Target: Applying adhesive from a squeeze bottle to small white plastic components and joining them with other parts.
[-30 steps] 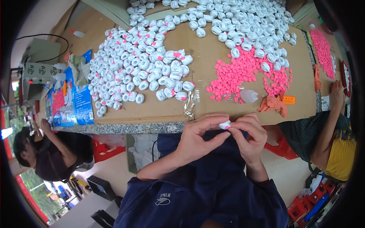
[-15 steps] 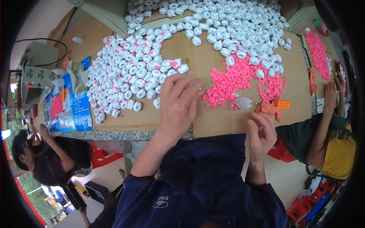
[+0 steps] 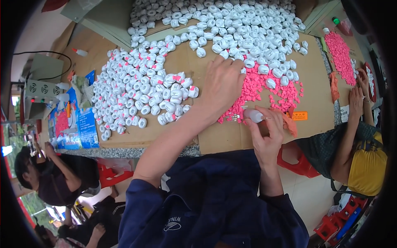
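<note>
My left hand (image 3: 223, 80) reaches over the near edge of a heap of white round pieces (image 3: 256, 39) with hollow centres. Its fingers are bent down, and a white piece (image 3: 243, 70) shows at the fingertips. My right hand (image 3: 268, 134) closes thumb and fingers around a small translucent squeeze bottle (image 3: 253, 115) with a thin nozzle, lying tilted beside small pink pieces (image 3: 250, 89). On the left lies another group of white pieces (image 3: 140, 84), many with pink bits on them. An orange crumpled cloth or glove (image 3: 289, 124) is just right of my right hand.
Cardboard (image 3: 186, 62) covers the table, with a grey stone edge (image 3: 120, 152) at the front. A blue printed sheet (image 3: 84, 126) and a grey box with fans (image 3: 43, 87) are at the left. People work on both sides; red stools (image 3: 297, 161) stand below.
My left hand has moved forward and right, from beside the left group to the white heap. My right hand has moved up and left onto the bottle. The view has shifted slightly.
</note>
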Motion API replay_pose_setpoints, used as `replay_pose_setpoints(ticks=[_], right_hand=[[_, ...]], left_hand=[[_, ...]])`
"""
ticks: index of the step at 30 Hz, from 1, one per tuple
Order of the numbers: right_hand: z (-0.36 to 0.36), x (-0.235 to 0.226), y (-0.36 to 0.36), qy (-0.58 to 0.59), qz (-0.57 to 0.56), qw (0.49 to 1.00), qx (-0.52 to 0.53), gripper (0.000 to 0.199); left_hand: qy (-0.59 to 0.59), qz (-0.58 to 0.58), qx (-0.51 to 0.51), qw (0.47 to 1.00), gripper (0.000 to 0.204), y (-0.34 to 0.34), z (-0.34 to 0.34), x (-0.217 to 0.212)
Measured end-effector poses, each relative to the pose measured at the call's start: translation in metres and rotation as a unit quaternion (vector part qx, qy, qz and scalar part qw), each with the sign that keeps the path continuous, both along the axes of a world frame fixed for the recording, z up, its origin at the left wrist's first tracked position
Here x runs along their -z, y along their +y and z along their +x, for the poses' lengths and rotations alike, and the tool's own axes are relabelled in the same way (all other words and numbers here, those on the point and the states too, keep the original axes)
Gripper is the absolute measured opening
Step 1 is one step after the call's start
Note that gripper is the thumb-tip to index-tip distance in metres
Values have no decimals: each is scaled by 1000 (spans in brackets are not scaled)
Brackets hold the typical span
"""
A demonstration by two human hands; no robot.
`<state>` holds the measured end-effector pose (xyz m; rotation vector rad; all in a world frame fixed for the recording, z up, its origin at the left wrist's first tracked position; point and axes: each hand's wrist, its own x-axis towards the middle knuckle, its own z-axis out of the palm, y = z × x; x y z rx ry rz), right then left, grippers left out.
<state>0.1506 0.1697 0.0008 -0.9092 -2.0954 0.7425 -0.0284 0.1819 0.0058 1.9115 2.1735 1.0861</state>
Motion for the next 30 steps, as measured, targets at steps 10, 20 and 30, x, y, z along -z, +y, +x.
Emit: replay_pose_setpoints(ticks=[10, 20, 30], right_hand=[[14, -6, 0, 171, -178, 968, -41, 28], [21, -21, -18, 138, -189, 959, -160, 37], [16, -25, -29, 93, -224, 962, -125, 42]], left_hand=[[-280, -32, 7, 959, 20, -66, 20, -33], [-667, 25, 38, 743, 31, -147, 20, 0], [-666, 20, 28, 745, 28, -152, 21, 6]])
